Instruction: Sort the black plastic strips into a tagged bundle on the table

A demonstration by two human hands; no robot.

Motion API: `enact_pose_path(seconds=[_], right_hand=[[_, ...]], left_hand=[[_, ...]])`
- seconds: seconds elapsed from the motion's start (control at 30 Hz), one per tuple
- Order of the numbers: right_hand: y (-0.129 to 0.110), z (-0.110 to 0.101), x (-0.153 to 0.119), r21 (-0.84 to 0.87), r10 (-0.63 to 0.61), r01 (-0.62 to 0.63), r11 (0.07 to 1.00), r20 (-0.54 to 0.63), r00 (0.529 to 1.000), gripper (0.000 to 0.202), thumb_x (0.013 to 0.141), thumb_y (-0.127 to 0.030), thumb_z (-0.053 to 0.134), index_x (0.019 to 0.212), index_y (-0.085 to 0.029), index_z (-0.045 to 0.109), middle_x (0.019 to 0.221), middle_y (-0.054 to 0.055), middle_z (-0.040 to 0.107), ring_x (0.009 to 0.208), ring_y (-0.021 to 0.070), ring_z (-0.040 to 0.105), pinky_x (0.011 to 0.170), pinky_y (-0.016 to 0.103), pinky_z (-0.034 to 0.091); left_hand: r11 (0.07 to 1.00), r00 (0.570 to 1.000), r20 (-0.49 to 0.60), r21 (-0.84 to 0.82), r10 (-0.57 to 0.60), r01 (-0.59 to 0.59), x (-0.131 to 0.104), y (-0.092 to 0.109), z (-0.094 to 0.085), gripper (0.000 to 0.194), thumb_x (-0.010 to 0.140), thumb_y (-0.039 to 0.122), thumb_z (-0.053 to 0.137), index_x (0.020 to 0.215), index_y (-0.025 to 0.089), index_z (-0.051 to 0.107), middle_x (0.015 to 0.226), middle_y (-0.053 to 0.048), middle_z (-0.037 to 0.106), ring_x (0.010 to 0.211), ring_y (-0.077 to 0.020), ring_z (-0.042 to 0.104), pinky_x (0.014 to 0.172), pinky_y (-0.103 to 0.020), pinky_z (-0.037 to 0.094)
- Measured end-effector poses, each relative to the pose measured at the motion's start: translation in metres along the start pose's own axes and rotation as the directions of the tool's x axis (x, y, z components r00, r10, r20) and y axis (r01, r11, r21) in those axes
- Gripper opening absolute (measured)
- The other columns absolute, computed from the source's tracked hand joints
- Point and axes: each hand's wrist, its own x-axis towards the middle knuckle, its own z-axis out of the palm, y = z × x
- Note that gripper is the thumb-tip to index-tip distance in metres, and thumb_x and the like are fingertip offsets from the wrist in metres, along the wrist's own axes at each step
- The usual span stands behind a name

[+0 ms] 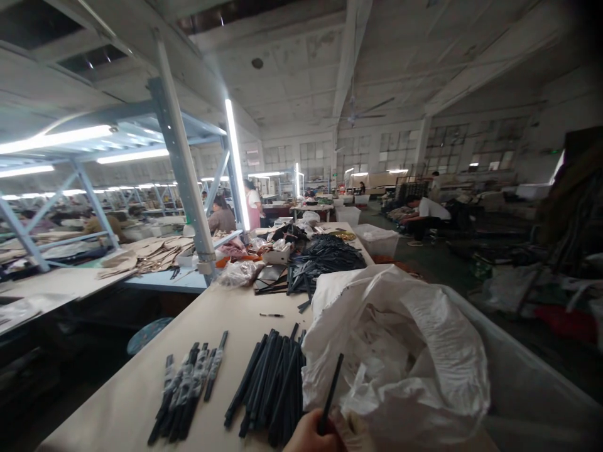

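A dark narrow strip stands tilted upward, its lower end gripped in my left hand at the bottom centre. Close beside it on the right is my right hand, pale and partly cut off by the frame edge; its fingers are bent near the strip, and what they hold is hidden. To the left lies a loose pile of dark strips on the pale table. Further left are several strip bundles wrapped in clear film. A large white sack gapes open behind and right of my hands.
Farther up the table are a pen, a heap of black strips and a clear plastic bag. A blue metal frame rises at the left. White bins stand right of the table; a seated person is beyond.
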Motion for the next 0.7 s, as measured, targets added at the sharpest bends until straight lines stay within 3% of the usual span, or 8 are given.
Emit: enact_pose_path(seconds=[0.1,0.2,0.3,0.37,0.43,0.53,0.7], right_hand=[[0.005,-0.002,0.000,0.032,0.026,-0.026,0.999,0.019,0.999,0.043,0.044,-0.067,0.060,0.055,-0.026,0.058,0.049,0.000,0.048,0.046,0.0187,0.051,0.037,0.028,0.035],[-0.005,-0.003,-0.007,0.073,-0.001,-0.001,0.997,0.031,1.000,0.044,0.053,-0.065,0.059,0.057,-0.021,0.058,0.051,0.000,0.050,0.046,0.0138,0.048,0.043,0.027,0.039],[-0.022,-0.003,-0.018,0.089,-0.059,0.058,0.994,0.011,0.998,0.038,0.068,-0.055,0.058,0.066,-0.017,0.060,0.057,0.000,0.054,0.051,0.0123,0.050,0.049,0.027,0.042],[-0.028,-0.005,-0.020,0.102,-0.012,0.013,0.995,-0.006,1.000,0.033,0.079,-0.046,0.051,0.082,-0.014,0.059,0.071,0.001,0.058,0.060,0.0114,0.053,0.055,0.026,0.045],[-0.026,-0.009,-0.018,0.118,0.051,-0.048,0.992,-0.026,0.998,0.030,0.083,-0.042,0.048,0.088,-0.014,0.057,0.079,0.001,0.058,0.064,0.0110,0.055,0.058,0.027,0.046],[-0.017,-0.015,-0.010,0.152,0.102,-0.094,0.984,-0.047,0.994,0.031,0.077,-0.046,0.054,0.079,-0.015,0.058,0.071,0.000,0.058,0.058,0.0097,0.051,0.056,0.025,0.042],[-0.016,-0.012,-0.003,0.148,0.067,-0.074,0.986,0.048,0.997,0.037,0.068,-0.051,0.060,0.082,-0.017,0.063,0.075,0.001,0.063,0.062,0.0108,0.052,0.059,0.024,0.036]], left_hand=[[0.998,0.998,0.006,-0.016,-0.061,0.061,-0.005,0.003,-0.005,0.014,0.054,0.012,0.048,0.067,0.016,0.052,0.050,0.004,0.056,0.038,-0.0054,0.040,0.039,-0.018,0.028],[0.994,0.992,0.071,-0.024,-0.109,0.111,-0.011,0.009,-0.008,0.021,0.057,0.015,0.044,0.078,0.016,0.050,0.050,0.004,0.056,0.032,-0.0049,0.033,0.034,-0.018,0.022],[1.000,0.999,0.045,0.014,-0.011,0.010,-0.013,0.015,-0.008,0.018,0.061,0.022,0.051,0.077,0.014,0.055,0.056,0.003,0.055,0.038,-0.0047,0.036,0.038,-0.018,0.026],[0.997,0.997,0.000,0.021,0.077,-0.077,-0.011,0.017,-0.010,0.015,0.061,0.023,0.054,0.072,0.013,0.057,0.058,0.003,0.053,0.046,-0.0051,0.039,0.044,-0.017,0.031],[0.997,0.995,-0.054,0.023,0.080,-0.079,-0.006,0.018,-0.014,0.012,0.061,0.021,0.055,0.070,0.012,0.058,0.057,0.004,0.049,0.049,-0.0051,0.039,0.047,-0.017,0.031],[1.000,0.995,-0.096,0.008,0.014,-0.013,0.000,0.021,-0.023,0.014,0.066,0.025,0.054,0.073,0.013,0.057,0.052,0.006,0.041,0.046,-0.0040,0.034,0.045,-0.016,0.027],[0.998,0.997,0.057,0.008,-0.056,0.055,0.000,0.028,-0.025,0.018,0.068,0.029,0.055,0.074,0.013,0.058,0.052,0.007,0.040,0.043,-0.0028,0.028,0.042,-0.017,0.023]])
